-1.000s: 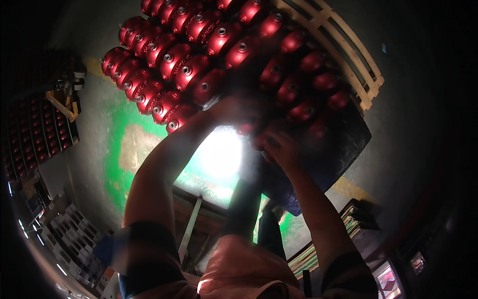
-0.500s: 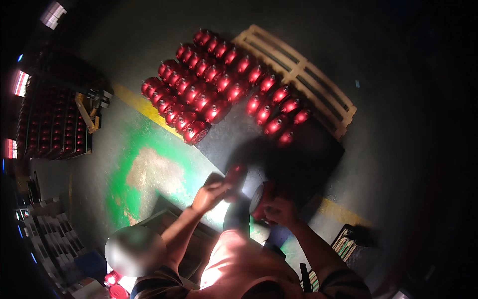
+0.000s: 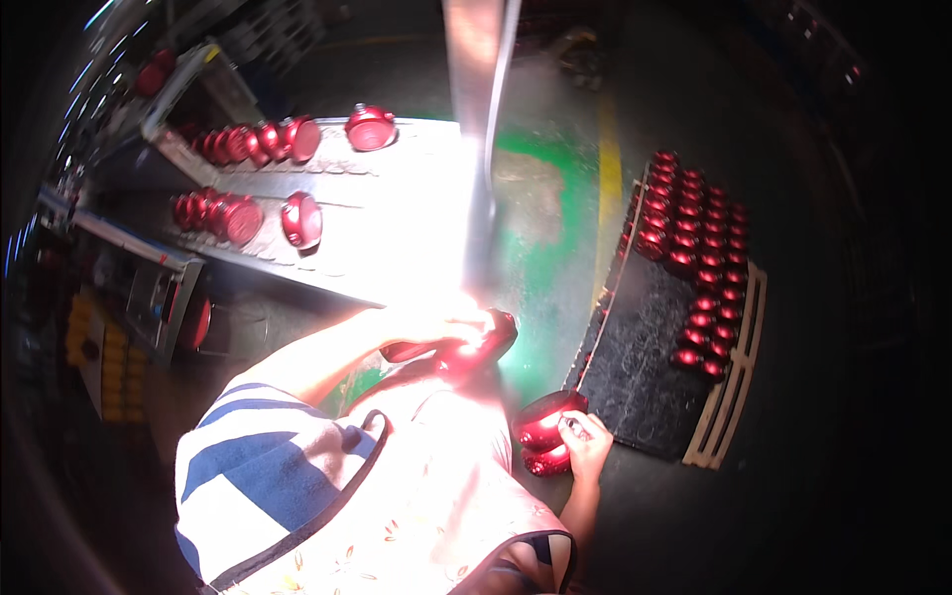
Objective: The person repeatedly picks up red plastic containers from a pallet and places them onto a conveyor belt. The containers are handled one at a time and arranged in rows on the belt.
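Note:
Glossy red, rounded metal vessels with small silver necks are in both my hands. My left hand (image 3: 451, 329), washed out by glare, is closed on a red vessel (image 3: 486, 345) in front of my body. More red shows below that wrist, perhaps part of a second vessel. Lower and to the right, my right hand (image 3: 587, 441) has its fingers closed round the silver neck of another red vessel (image 3: 540, 421). A second vessel (image 3: 547, 461) hangs close beneath that one, and how it is held is hidden.
To the left, a brightly lit conveyor (image 3: 347, 273) carries rows of red vessels (image 3: 233, 218). An upright metal post (image 3: 481, 178) stands ahead. On the right, many red vessels (image 3: 709, 233) stand on a dark sheet (image 3: 640, 387) beside a wooden pallet (image 3: 729, 397).
My view has swung left, so the stacked vessels now lie to the right and the conveyor has come into sight. Both hands still hold red vessels, the right one now lower at my side.

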A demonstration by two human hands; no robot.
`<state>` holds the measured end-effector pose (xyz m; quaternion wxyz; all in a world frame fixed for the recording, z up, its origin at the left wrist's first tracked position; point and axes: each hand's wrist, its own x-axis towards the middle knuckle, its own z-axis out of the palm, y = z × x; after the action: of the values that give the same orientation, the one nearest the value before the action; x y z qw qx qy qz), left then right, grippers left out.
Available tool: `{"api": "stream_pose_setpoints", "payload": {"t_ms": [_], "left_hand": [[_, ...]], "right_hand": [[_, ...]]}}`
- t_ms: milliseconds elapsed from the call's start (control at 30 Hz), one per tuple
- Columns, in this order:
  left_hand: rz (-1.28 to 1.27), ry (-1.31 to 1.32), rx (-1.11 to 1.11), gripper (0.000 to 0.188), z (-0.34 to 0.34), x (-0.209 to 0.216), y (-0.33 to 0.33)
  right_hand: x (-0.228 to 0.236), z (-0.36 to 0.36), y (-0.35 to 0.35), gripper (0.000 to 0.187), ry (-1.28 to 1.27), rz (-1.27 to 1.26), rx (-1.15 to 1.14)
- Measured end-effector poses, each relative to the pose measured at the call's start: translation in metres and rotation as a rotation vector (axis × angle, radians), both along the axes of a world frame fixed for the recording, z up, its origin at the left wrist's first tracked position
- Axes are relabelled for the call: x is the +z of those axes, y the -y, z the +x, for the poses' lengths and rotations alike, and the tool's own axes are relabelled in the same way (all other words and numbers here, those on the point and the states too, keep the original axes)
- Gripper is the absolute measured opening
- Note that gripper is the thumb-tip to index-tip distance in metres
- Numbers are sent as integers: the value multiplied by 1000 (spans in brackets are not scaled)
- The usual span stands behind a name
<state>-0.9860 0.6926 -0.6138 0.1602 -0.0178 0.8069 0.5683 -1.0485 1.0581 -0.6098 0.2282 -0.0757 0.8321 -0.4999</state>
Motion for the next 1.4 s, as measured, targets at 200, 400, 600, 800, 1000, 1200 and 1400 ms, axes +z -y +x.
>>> {"api": "stream_pose_setpoints", "payload": {"t_ms": [200, 400, 600, 800, 1000, 1200, 1400], "left_hand": [[-57, -179, 350, 30, 64, 16, 50], [-67, -235, 743, 27, 95, 57, 113], [-367, -371, 661, 27, 80, 80, 175], [-260, -509, 574, 27, 10, 53, 208], [-16, -568, 572, 31, -69, 23, 208], [28, -338, 582, 29, -86, -26, 231], [31, -269, 537, 29, -70, -76, 252]], "right_hand": [[-12, 2, 29, 16, -50, -13, 222], [22, -45, 91, 20, -82, -25, 424], [51, -104, 142, 18, -182, -39, 414], [48, -164, 198, 20, -339, -104, 333], [68, -194, 260, 24, -326, -51, 321], [38, -177, 340, 22, -297, 99, 488], [5, -154, 380, 24, -247, 171, 524]]}}
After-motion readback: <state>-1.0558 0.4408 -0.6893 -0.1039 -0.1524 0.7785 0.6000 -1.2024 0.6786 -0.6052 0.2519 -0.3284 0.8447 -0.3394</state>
